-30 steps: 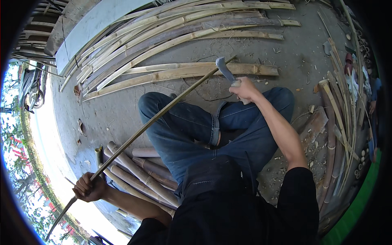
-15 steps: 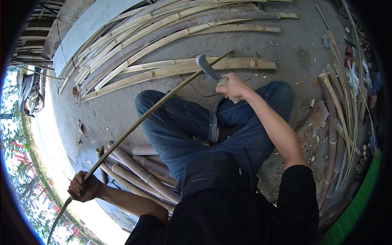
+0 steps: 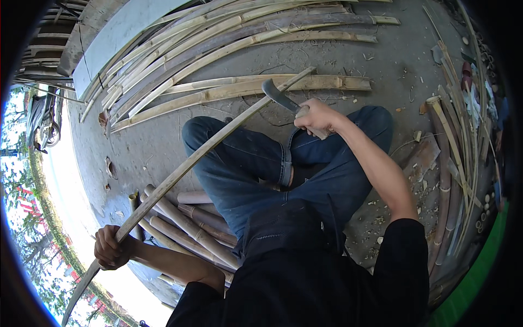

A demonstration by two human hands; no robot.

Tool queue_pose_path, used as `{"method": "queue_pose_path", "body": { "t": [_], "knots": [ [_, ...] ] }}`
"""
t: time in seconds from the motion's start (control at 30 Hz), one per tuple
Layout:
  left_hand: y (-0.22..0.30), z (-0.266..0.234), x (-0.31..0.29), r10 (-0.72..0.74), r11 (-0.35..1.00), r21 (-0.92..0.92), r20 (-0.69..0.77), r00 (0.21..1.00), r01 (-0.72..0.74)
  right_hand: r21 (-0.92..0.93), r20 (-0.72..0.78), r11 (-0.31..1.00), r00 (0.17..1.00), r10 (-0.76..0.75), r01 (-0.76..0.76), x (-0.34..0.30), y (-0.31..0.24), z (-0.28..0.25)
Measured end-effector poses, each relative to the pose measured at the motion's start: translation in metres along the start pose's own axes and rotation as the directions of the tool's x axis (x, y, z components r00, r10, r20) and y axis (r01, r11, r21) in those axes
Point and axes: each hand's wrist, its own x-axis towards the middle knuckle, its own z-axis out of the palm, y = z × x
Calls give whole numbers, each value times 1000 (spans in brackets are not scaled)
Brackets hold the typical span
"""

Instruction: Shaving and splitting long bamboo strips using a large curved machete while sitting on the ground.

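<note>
Sits cross-legged on a grey concrete floor (image 3: 152, 147), seen from above through a wide fisheye lens, wearing blue jeans (image 3: 234, 163) and a black top (image 3: 310, 283). Keeps both hands well apart, each closed around something. Grips a long, narrow bamboo strip (image 3: 185, 166) in the left hand (image 3: 111, 249), low and out to the left, fingers wrapped tightly about it near its lower end. Holds this strip slanting from the lower left, across above the left leg, up to a far tip ahead of the knees. Clasps a knife (image 3: 280, 98) with a curved grey blade and a pale handle in the right hand (image 3: 318, 117), in front of the right shin. Points the blade up and to the left, across the upper part of the strip; cannot confirm contact between the two from this angle.

Faces a broad row of split bamboo lengths (image 3: 327, 37) on the floor, with a closer pair (image 3: 340, 83) just beyond the knees, partly behind the strip. Has round bamboo poles (image 3: 188, 226) piled beside the left hip. Has scattered shavings (image 3: 376, 222) to the right, then a bundle of brown poles and thin strips (image 3: 442, 185) farther out.
</note>
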Motion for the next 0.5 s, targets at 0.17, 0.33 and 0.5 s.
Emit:
{"method": "queue_pose_path", "body": {
  "t": [0.17,0.33,0.5],
  "knots": [
    [-10,-4,6,0,999,-54,18,1000,1,53,-302,998,953,35,-20,19,40,-3],
    [-5,-2,9,11,1000,-18,16,1000,-11,-8,-336,995,937,90,-99,26,34,-22],
    [-1,-1,6,1,999,50,23,1000,-2,83,-55,995,997,-51,55,7,26,20]
  ]
}}
